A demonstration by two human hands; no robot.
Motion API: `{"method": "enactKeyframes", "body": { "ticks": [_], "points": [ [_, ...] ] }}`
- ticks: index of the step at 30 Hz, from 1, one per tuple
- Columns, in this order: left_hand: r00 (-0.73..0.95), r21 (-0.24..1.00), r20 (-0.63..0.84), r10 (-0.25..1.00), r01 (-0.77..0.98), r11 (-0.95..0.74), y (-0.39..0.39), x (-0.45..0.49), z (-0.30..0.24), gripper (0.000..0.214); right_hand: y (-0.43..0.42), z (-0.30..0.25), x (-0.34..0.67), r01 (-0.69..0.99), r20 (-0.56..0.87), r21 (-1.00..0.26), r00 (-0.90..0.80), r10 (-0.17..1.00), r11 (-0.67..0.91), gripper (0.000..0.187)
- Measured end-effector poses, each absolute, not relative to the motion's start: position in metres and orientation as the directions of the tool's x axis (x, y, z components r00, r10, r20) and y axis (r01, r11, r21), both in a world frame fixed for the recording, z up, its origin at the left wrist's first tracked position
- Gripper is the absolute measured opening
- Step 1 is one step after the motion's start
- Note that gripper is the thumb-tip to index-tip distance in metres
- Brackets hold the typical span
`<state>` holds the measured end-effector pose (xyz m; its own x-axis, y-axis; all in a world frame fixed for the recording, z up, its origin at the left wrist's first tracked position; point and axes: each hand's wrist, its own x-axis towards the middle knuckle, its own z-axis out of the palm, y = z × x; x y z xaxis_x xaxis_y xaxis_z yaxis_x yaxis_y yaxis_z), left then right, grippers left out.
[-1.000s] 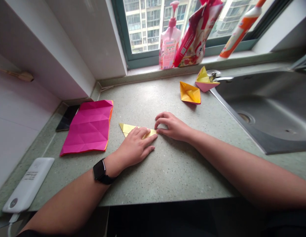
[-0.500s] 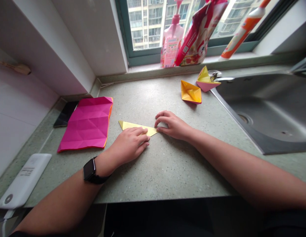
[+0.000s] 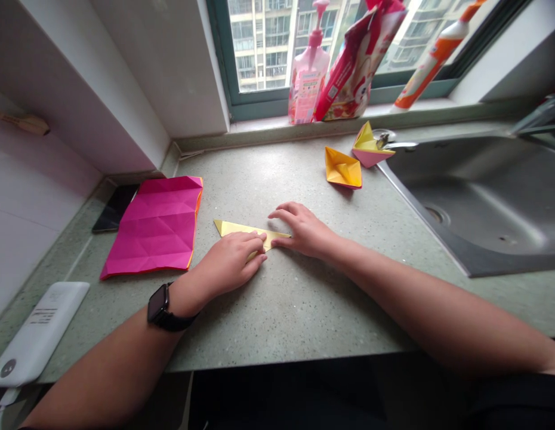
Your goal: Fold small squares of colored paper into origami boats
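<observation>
Left hand (image 3: pixel 233 258), palm down, unclenched, covers a pointed, folded pale-yellow paper (image 3: pixel 235 228); right hand (image 3: pixel 302 230), thumb and fingers parted, touches its right end.

My left hand (image 3: pixel 228 255) hides part of the folded yellow paper (image 3: pixel 237 229). Left of that hand, magenta paper (image 3: pixel 154 224) covers part of a dark slab (image 3: pixel 113 210); the white device (image 3: pixel 42 328) runs past my view's edge, its print unreadable. Right of my right hand (image 3: pixel 307 233), the sink (image 3: pixel 474 179) is cut off too.
</observation>
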<state>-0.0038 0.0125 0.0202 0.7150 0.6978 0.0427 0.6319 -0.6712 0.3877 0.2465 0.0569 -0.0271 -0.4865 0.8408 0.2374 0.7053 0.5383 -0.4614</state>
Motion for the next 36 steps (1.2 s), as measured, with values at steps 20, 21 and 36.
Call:
{"method": "enactKeyframes", "body": {
  "ticks": [20,21,36],
  "points": [
    [0.670,0.393,0.066,0.739,0.664,-0.636,0.011,-0.003,0.018,0.015,0.054,-0.029,0.239,0.788,0.184,-0.350,-0.472,0.862,0.506,0.071],
    [0.669,0.392,0.072,0.740,0.663,-0.637,0.010,-0.004,0.017,0.015,0.056,-0.030,0.241,0.793,0.180,-0.349,-0.466,0.866,0.499,0.074],
    [0.731,0.327,0.054,0.680,0.631,-0.703,0.004,-0.003,0.015,0.043,0.085,-0.028,0.281,0.816,0.033,-0.383,-0.456,0.889,0.433,0.084]
  ]
}}
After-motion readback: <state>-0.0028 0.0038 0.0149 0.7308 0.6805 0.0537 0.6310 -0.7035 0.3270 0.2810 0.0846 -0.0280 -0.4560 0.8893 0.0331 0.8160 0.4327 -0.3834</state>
